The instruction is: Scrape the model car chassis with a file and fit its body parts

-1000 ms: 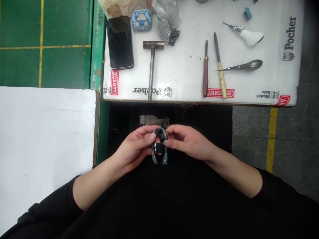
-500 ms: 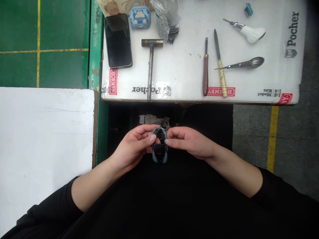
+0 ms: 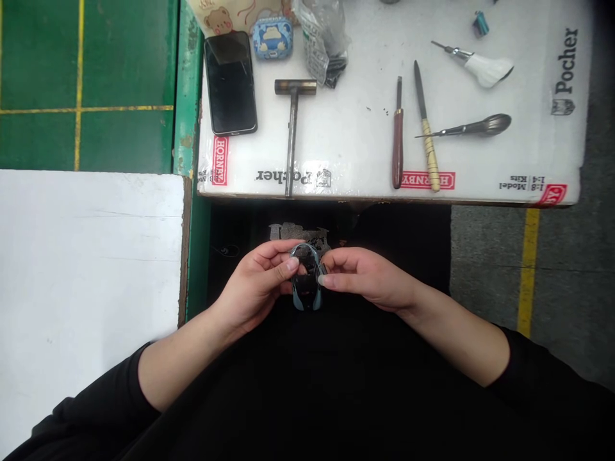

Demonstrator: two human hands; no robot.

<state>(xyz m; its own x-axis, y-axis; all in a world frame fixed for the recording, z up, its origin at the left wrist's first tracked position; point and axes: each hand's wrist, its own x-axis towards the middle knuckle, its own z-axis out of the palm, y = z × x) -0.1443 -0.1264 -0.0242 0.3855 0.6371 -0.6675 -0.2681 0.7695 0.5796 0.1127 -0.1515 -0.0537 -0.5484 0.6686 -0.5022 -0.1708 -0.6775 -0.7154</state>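
A small blue-grey and black model car body (image 3: 307, 296) is held over my lap, with openings showing through its middle. My left hand (image 3: 257, 278) grips its left side, thumb on top and fingers curled beneath. On the other side, my right hand (image 3: 368, 278) pinches the car's edge between thumb and forefinger. A narrow blue-grey piece, perhaps a door, stands slightly out from the body at those fingertips. Whether that piece is joined to the body I cannot tell.
Beyond my hands, a white foam-covered bench holds a T-shaped metal tool (image 3: 293, 134), a phone (image 3: 231, 83), a blue case (image 3: 272, 38), a plastic bag (image 3: 324, 38), a red-handled tool (image 3: 398, 147), a file (image 3: 426, 134), a metal-handled awl (image 3: 475, 126) and a white-handled screwdriver (image 3: 485, 69).
The piece at the right fingertips now stands out from the car's side, where it lay closer before. The car has tilted a little. The whole view has shifted slightly.
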